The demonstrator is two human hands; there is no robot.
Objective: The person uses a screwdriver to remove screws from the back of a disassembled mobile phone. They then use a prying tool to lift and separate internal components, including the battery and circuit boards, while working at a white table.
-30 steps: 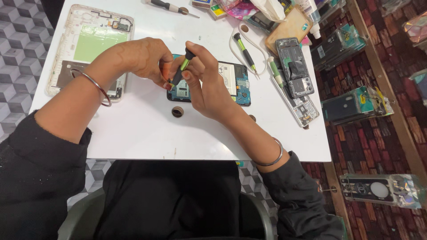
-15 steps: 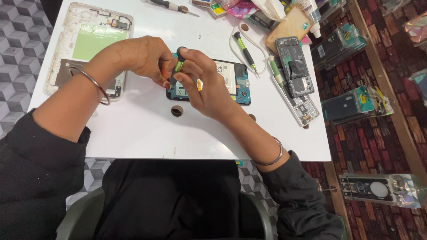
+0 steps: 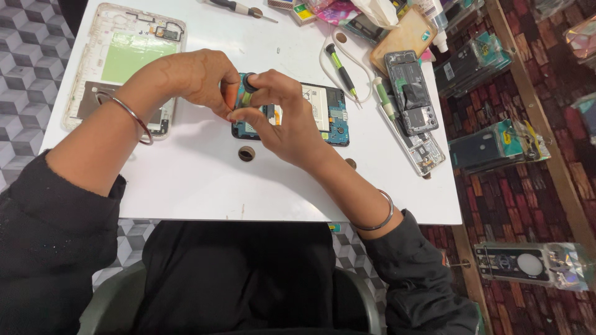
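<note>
Opened phone: the opened phone with a blue circuit board and a white battery [image 3: 323,111] lies flat on the white table [image 3: 186,180], near its middle, partly hidden under both hands.
Screwdriver: the small screwdriver with a green shaft and a black round cap [image 3: 248,84] stands almost upright over the left end of the opened phone.
Right hand: the right hand [image 3: 285,121] has its fingers curled around the screwdriver shaft, thumb and fingertips pinched closed on it.
Left hand: the left hand [image 3: 202,77] touches the screwdriver from the other side, fingers bent in at the cap; whether it truly grips cannot be told.
Wrists: 1 thin metal bangle [image 3: 127,115] on the left wrist, 1 more on the right.
Small ring: a small round brown ring [image 3: 246,153] lies on the table just beside the phone's near edge.
Back cover: a white tablet frame with a pale green panel [image 3: 127,56] lies at the table's far left.
Other tools: a second green-and-black screwdriver [image 3: 340,65] and a dismantled black phone [image 3: 410,93] lie to the right, well apart from the hands.
</note>
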